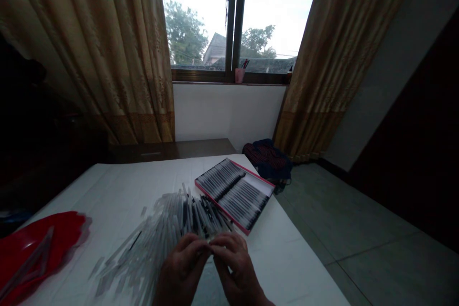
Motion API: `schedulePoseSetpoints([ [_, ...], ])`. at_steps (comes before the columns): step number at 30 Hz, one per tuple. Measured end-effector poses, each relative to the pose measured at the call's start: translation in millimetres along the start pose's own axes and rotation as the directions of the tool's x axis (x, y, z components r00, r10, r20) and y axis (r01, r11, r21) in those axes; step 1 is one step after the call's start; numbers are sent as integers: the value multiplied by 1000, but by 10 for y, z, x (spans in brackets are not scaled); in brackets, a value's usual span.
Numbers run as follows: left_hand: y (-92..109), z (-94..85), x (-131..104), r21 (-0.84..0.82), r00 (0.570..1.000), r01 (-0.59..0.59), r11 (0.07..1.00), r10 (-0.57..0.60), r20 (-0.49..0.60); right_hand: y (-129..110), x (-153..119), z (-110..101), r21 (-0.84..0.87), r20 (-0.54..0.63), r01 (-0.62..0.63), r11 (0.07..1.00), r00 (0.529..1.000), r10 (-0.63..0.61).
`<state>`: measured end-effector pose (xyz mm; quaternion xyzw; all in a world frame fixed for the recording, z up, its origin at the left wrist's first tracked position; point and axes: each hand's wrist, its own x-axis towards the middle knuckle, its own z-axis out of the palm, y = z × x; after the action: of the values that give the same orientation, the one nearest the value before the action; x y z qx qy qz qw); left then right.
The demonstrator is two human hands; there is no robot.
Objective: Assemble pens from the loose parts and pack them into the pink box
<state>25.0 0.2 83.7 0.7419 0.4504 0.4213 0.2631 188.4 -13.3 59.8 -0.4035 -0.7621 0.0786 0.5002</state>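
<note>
My left hand and my right hand meet at the fingertips near the table's front edge. Both have their fingers pinched together, and whatever they hold is too small or hidden to name. Just behind and left of them lies a loose pile of clear pen parts, with dark-tipped pens at its right side. Beyond my right hand, a shallow box with a pink-red rim holds two rows of clear pens with black ends.
A red dish with clear pieces in it sits at the left of the white table. Dark cloth lies beyond the table's far right corner. A pink cup stands on the windowsill.
</note>
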Motion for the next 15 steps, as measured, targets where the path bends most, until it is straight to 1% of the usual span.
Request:
schedulePoseSetpoints([
  [2, -37, -3, -24, -115, 994, 98, 989, -103, -34, -1, -7, 33, 12, -6, -2, 1000, 1000, 2],
  [3, -70, -6, -39, -186, 985, 156, 970, -167, -48, 2, -11, 53, 17, -14, 1, 1000, 1000, -1],
  [4, -113, -13, -57, -262, 966, 230, 937, -252, -53, 8, -18, 79, 18, -25, 5, 1000, 1000, -4],
  [5, -162, -27, -80, -341, 935, 313, 887, -350, -51, 19, -30, 110, 15, -32, 8, 1000, 999, -8],
  [6, -213, -51, -106, -417, 891, 395, 819, -452, -42, 38, -50, 148, 10, -37, 12, 1000, 999, -11],
  [7, -263, -88, -136, -485, 836, 467, 740, -547, -29, 65, -79, 193, 4, -49, 15, 1000, 999, -15],
  [9, -339, -200, -200, -591, 726, 550, 590, -688, -12, 144, -164, 297, -2, -76, 19, 1000, 997, -19],
  [10, -361, -272, -232, -632, 680, 561, 534, -733, -16, 194, -216, 349, 1, -101, 20, 1000, 995, -19],
  [11, -374, -353, -263, -667, 644, 560, 492, -765, -24, 248, -272, 398, 6, -100, 21, 1000, 995, -20],
  [13, -381, -521, -319, -724, 581, 541, 429, -813, -48, 358, -381, 472, 16, -91, 37, 999, 995, -35],
  [14, -384, -601, -344, -747, 552, 528, 404, -832, -60, 408, -428, 495, 13, -71, 42, 999, 997, -41],
  [15, -391, -676, -369, -766, 528, 516, 385, -846, -70, 452, -470, 511, 8, -10, 45, 999, 999, -45],
])
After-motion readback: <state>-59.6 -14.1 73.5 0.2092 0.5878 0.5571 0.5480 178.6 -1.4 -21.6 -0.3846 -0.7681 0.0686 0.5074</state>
